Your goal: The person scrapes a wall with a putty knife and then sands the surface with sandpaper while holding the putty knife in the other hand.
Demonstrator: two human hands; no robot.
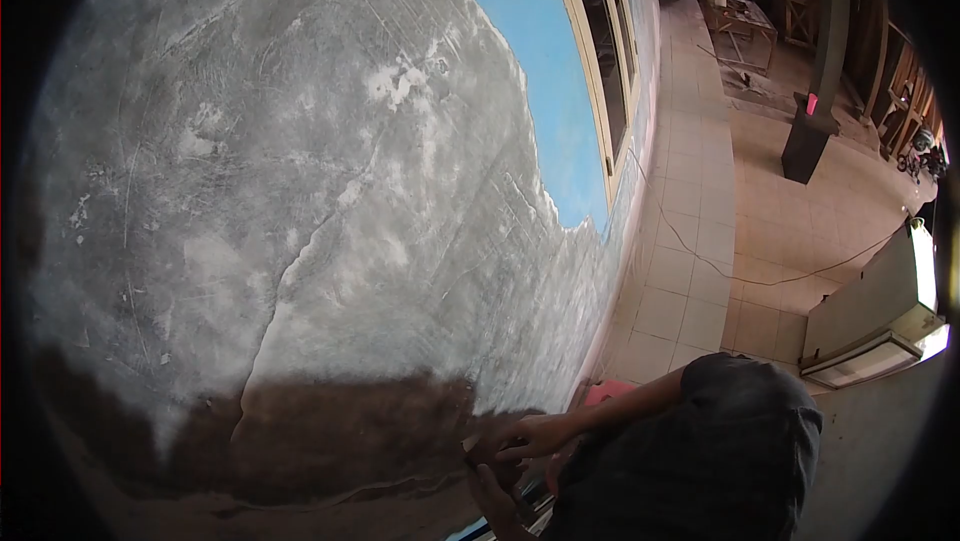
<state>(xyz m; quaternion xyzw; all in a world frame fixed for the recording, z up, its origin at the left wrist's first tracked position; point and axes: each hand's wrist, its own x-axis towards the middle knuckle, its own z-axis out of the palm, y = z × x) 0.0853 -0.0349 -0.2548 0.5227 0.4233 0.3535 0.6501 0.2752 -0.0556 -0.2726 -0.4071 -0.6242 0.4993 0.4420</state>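
Low in the view, my right hand (532,436) reaches in from the right with its fingers bent together. Just below it is my left hand (492,489), coming up from the bottom edge, its fingers closed too. Between and beside their fingertips shows a small dark thing with a pale edge (468,444), too small to name. Both hands are close to the dark brown lower band (350,431) of a grey, patchy plastered wall (330,191).
Blue paint (560,91) and a window frame (590,71) are higher on the wall. A cable (700,256) crosses the tiled floor (685,231). A dark post base (808,146), a pale cabinet (870,301) and a table (742,16) stand to the right.
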